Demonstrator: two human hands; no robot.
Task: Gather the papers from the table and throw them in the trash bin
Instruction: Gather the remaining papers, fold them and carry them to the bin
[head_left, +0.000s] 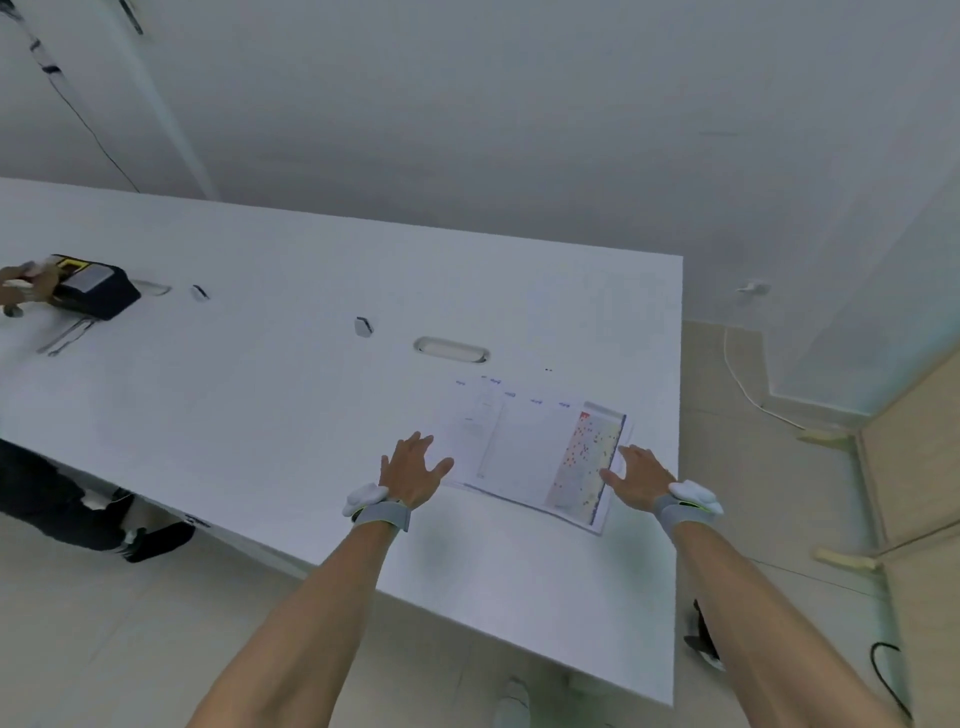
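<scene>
A loose spread of white printed papers (524, 447) lies on the white table (291, 395) near its right end; the top sheet has a coloured, map-like strip along its right side. My left hand (413, 467) hovers at the papers' left edge, fingers apart, holding nothing. On the other side, my right hand (636, 475) is spread at the papers' right edge, its fingertips touching or just over that edge. Both wrists wear grey bands with white trackers. No trash bin is in view.
A cable slot (452, 349) sits just beyond the papers, with a small grey object (363, 327) to its left. Far left, another person's hand (23, 288) rests by a black device (96, 286); their leg and shoe (156, 540) show under the table. Cables lie on the floor at right.
</scene>
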